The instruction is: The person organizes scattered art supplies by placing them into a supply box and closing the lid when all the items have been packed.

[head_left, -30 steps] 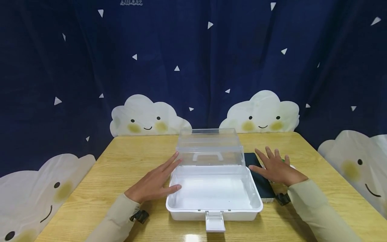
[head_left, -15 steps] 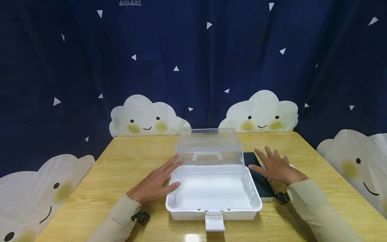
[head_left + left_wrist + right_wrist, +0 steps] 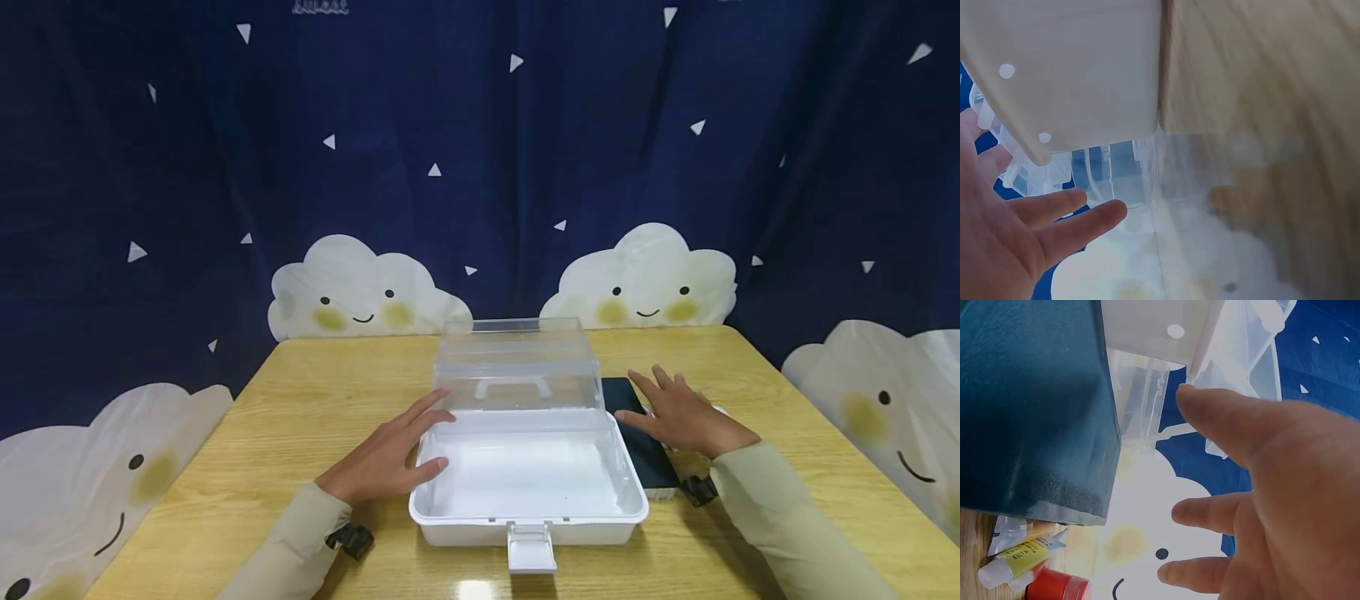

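Observation:
A white plastic box [image 3: 528,479] stands in the middle of the wooden table [image 3: 315,417], its clear lid [image 3: 519,364] raised upright at the back. My left hand [image 3: 390,454] lies flat with straight fingers against the box's left side [image 3: 1079,69], thumb by the rim. A dark blue-green book [image 3: 637,437] lies right of the box. My right hand [image 3: 678,414] rests open over the book [image 3: 1029,406], fingers spread. Neither hand holds anything.
A small yellow-labelled tube [image 3: 1019,559] and a red cap [image 3: 1057,589] lie beyond the book. The box's latch [image 3: 531,546] hangs at the table's front edge. A dark blue curtain with white clouds [image 3: 360,287] hangs behind.
Both hands have barely shifted; the right hand has drawn slightly left and lower over the book. The box has not moved.

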### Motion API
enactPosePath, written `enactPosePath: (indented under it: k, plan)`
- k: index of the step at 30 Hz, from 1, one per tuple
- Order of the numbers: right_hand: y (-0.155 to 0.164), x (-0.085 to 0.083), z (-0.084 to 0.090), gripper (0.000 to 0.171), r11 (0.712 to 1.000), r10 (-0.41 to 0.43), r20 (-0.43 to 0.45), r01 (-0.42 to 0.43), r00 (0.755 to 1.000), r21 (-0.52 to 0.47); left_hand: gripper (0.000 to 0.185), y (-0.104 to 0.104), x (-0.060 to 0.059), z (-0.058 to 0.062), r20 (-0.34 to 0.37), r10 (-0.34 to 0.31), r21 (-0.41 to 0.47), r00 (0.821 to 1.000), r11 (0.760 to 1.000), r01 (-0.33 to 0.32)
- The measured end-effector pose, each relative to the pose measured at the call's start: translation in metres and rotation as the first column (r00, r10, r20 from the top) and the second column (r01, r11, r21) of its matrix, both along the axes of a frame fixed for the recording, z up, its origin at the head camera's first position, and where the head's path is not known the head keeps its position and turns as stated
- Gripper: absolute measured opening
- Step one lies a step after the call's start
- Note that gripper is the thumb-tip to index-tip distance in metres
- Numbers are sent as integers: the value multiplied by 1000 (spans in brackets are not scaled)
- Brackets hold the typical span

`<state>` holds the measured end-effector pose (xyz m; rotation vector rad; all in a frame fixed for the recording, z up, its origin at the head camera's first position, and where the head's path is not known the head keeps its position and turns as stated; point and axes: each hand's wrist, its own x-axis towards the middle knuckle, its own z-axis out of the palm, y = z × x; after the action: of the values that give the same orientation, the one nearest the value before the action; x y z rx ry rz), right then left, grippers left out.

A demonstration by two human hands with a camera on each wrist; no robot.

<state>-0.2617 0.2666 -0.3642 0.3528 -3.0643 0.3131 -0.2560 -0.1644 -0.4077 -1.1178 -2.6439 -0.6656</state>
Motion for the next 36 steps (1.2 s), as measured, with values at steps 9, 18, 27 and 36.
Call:
enactPosePath:
  k: [9,18,27,36]
  plan:
    - [-1,2,1,85,997,52,39,-49,998,-61,46,0,4,0,46,9,22,999,1000,-10]
    - [-6,4,1,78,997,74,86,-71,994,-39,47,0,3,-1,58,7,25,998,1000,-8]
    - [-7,3,-1,74,992,120,141,-112,983,-62,44,2,2,-3,94,-17,75,995,997,10]
    - [-12,5,-2,73,992,129,216,-129,968,-15,47,1,3,-3,102,-50,114,994,993,39]
